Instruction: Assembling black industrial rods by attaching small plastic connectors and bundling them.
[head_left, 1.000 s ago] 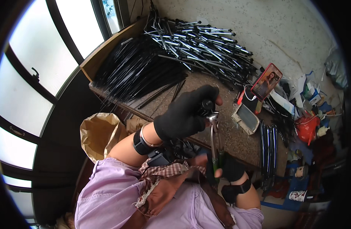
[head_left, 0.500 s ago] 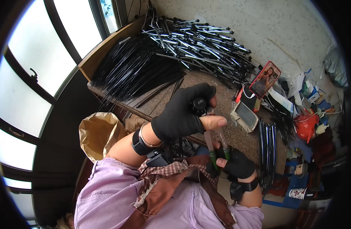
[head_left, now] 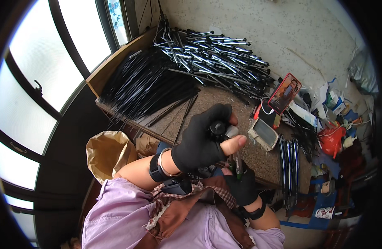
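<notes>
My left hand (head_left: 197, 141), in a black fingerless glove, is closed with its thumb stretched to the right. From its grip shows a dark piece with a round black end (head_left: 218, 128); the rest of it is hidden in the fist. My right hand (head_left: 242, 186), also gloved, is just below and grips a pair of pliers (head_left: 239, 167) with green-covered handles. The handles are close together and point up to my left thumb. The jaws are mostly hidden by my left hand, so what they bite on cannot be seen.
Thin black rods (head_left: 137, 83) lie heaped on the worktable (head_left: 216, 94). Behind are silver shafts with black ends (head_left: 224, 56). A phone (head_left: 284, 93) stands at the right beside a grey block (head_left: 263, 135) and bundled dark tubes (head_left: 289, 166). An open paper sack (head_left: 110, 151) is at the left.
The pliers' handles have come closer together. My right hand has moved a little to the left, while my left hand has shifted slightly down.
</notes>
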A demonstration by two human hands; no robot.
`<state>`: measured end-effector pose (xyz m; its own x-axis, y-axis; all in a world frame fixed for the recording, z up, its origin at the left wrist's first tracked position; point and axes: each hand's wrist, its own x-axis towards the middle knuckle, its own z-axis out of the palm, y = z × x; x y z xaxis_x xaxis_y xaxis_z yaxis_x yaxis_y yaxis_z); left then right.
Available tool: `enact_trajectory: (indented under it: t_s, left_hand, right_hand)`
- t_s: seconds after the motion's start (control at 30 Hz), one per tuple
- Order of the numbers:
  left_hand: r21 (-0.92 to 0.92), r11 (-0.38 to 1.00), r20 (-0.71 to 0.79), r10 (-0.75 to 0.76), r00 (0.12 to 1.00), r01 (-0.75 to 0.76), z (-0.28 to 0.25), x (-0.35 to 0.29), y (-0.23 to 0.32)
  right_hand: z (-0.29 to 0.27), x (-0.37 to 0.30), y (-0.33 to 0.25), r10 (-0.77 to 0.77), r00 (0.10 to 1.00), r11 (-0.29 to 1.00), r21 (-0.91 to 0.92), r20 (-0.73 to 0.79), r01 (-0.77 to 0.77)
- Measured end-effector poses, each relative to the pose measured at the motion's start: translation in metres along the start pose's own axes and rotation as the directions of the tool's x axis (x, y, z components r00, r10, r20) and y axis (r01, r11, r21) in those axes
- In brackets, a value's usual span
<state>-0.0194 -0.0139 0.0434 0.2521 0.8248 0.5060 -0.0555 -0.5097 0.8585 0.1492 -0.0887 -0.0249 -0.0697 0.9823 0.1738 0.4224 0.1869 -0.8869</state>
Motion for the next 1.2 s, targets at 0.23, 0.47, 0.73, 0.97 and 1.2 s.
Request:
enact_trajectory:
  t_s: [0.23,0.47,0.73,0.97,1.2]
  left_hand:
    - [-0.203,0.957,0.043,-0.203,0.978,0.208,-0.007,0.006,0.010]
    - [-0.298,0.886,0.263,-0.282,0.923,0.356,-0.016,0.003,-0.025]
    - [-0.605,0.790,0.059,-0.081,0.995,0.101,-0.028,0.028,-0.030]
    - [-0.822,0.514,-0.190,0.158,0.969,-0.245,0.006,0.022,-0.058]
    - [-0.467,0.871,0.510,0.406,0.758,-0.152,-0.023,0.040,-0.047]
  right_hand:
    - [-0.051,0.013,0.047,0.058,0.993,0.980,-0.183,-0.104,-0.076]
    - [-0.070,0.013,0.128,0.077,0.952,0.626,-0.729,-0.295,-0.276]
    - [-0.068,0.001,0.141,-0.039,0.979,0.538,-0.830,-0.202,-0.150]
    - [-0.034,0.022,0.083,-0.158,0.943,0.948,0.222,-0.294,0.228]
    - [-0.083,0.043,-0.003,0.133,0.900,0.788,0.595,-0.415,0.158]
